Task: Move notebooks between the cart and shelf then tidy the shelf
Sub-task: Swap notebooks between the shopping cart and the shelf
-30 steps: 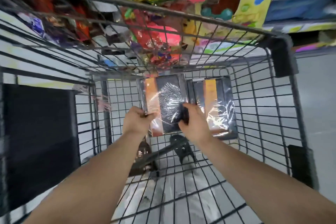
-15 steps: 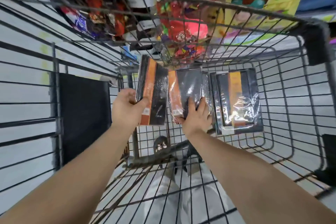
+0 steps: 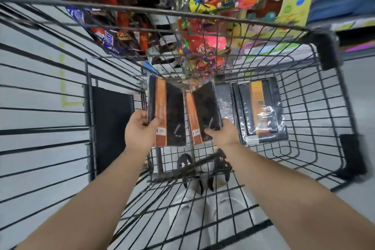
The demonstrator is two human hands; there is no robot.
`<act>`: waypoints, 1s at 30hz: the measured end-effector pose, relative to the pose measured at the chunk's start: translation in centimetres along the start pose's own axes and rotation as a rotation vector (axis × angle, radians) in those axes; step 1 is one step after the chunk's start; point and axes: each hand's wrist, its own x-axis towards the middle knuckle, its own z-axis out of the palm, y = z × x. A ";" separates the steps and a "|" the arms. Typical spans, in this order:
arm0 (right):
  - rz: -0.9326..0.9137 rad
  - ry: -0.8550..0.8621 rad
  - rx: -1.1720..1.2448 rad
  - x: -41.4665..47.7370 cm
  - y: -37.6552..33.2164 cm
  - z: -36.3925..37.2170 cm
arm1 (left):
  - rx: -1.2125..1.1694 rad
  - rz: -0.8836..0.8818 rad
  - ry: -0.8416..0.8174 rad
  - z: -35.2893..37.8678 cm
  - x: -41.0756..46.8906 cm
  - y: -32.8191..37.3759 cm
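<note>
Head view: left hand (image 3: 140, 132) grasps first notebook (image 3: 170, 113), right hand (image 3: 223, 135) second notebook (image 3: 205, 109), inside cart (image 3: 182, 14); wrapped stack (image 3: 261, 107) at three o'clock awaits, shelving apparently still ahead.

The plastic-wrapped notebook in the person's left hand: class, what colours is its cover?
The plastic-wrapped notebook is black with an orange band; clearest in the head view.
</note>
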 end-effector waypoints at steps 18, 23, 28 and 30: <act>-0.193 0.317 0.578 -13.4 3.3 -24.9 | -0.033 0.320 -0.201 2.6 -14.1 16.9; -0.227 0.419 0.756 -14.4 8.7 -33.3 | -0.073 0.512 -0.218 9.8 -19.5 22.4; -0.169 0.411 0.894 -14.0 15.0 -41.1 | -0.081 0.555 -0.252 18.6 -24.9 25.3; -0.154 0.425 0.902 -13.5 17.1 -44.3 | -0.069 0.571 -0.261 22.0 -27.0 26.6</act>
